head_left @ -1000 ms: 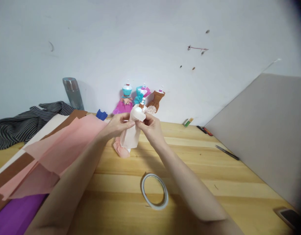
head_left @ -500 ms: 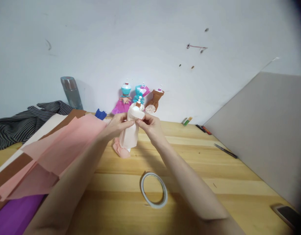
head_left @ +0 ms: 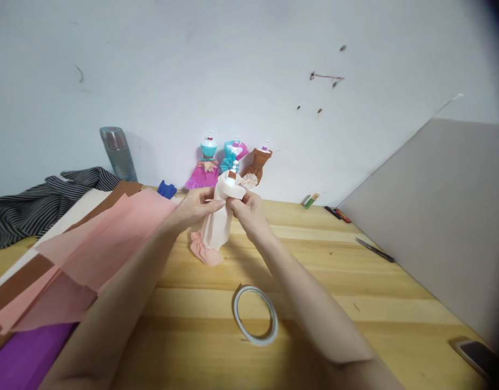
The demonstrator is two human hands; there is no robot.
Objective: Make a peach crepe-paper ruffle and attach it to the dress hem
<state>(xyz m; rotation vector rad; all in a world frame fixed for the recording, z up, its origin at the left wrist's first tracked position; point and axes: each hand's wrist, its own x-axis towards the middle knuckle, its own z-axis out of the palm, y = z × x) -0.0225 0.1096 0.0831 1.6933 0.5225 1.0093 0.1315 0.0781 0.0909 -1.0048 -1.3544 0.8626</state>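
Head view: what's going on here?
A person is holding cream paper around a small white figure with both hands: left hand on one side, right hand pinching at the other. A pink ruffle shows at its base. A tape roll lies nearer on the table; three dressed figures stand behind.

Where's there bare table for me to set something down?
Mostly bare wood lies between the right forearm and the bladed tool, with a smaller patch between the tape roll and pink ruffle. Crowded: left, under paper sheets, and behind the cream dress, where dressed forms stand by the wall.
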